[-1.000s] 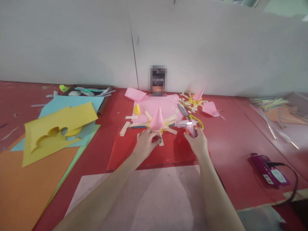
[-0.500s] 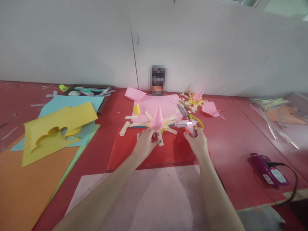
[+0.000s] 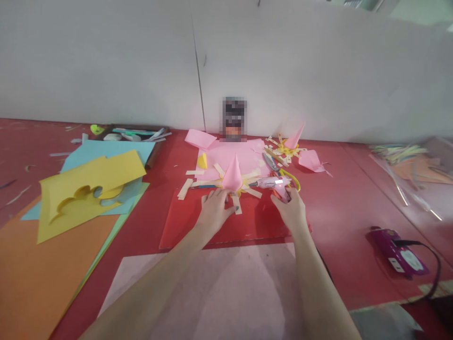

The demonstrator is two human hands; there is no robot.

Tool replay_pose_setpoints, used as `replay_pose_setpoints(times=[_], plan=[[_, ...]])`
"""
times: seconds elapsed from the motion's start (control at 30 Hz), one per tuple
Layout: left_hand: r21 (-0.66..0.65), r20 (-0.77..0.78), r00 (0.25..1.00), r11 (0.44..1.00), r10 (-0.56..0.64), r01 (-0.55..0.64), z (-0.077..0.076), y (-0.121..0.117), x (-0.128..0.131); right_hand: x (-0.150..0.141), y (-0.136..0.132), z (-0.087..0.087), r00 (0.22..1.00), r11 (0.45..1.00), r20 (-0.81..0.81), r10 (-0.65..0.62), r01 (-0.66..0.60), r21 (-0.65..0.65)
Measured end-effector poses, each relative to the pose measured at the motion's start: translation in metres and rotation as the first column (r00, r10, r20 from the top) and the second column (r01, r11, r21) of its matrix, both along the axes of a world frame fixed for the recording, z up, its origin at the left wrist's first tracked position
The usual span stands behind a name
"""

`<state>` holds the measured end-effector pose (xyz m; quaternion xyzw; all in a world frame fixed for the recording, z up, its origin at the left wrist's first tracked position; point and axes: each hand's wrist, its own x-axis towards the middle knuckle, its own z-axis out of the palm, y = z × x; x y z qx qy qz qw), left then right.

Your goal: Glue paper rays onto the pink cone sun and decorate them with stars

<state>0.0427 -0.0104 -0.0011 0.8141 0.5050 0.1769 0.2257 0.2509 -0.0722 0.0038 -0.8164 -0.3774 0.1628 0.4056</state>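
A pink paper cone (image 3: 232, 174) stands upright on a yellow paper base with pale strips spreading out from it, above a red board (image 3: 208, 226). My left hand (image 3: 216, 210) is closed at the near edge of that base, fingers curled against it and thumb beside a pale strip (image 3: 237, 204). My right hand (image 3: 290, 205) is wrapped round a pink glue gun (image 3: 276, 183) with a small light on its body. The gun's nozzle points left, toward the strips on the cone's right side. My left fingertips are partly hidden.
Behind lie pink paper (image 3: 247, 147), yellow-handled scissors (image 3: 292, 179) and a second pink cone (image 3: 294, 138). Coloured sheets with a cut yellow sheet (image 3: 85, 196) are stacked left. A purple power strip (image 3: 399, 252) with a black cord sits right. A white wall (image 3: 141, 71) bounds the table.
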Motion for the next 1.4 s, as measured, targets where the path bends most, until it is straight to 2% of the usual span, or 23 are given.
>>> replay_pose_setpoints(times=[0.17, 1.1, 1.3, 1.4], plan=[[-0.018, 0.035, 0.999, 0.999, -0.038, 0.038, 0.0021, -0.0008, 0.0003, 0.0, -0.0001, 0.0, 1.0, 1.0, 0.011, 0.0, 0.0, 0.003], [-0.021, 0.015, 1.0, 1.0, -0.023, 0.023, 0.0009, 0.0016, 0.0015, 0.0015, 0.0008, -0.002, 1.0, 1.0, 0.002, -0.004, 0.004, -0.006], [-0.023, 0.011, 0.999, 0.999, -0.031, 0.031, 0.0011, -0.0013, 0.0014, 0.0037, 0.0013, -0.0025, 0.999, 0.999, -0.03, -0.016, 0.017, 0.042], [-0.009, 0.033, 0.999, 1.0, -0.021, 0.021, 0.0069, 0.0032, 0.0017, 0.0045, 0.0016, -0.0022, 0.999, 0.998, -0.044, -0.017, 0.02, 0.059]])
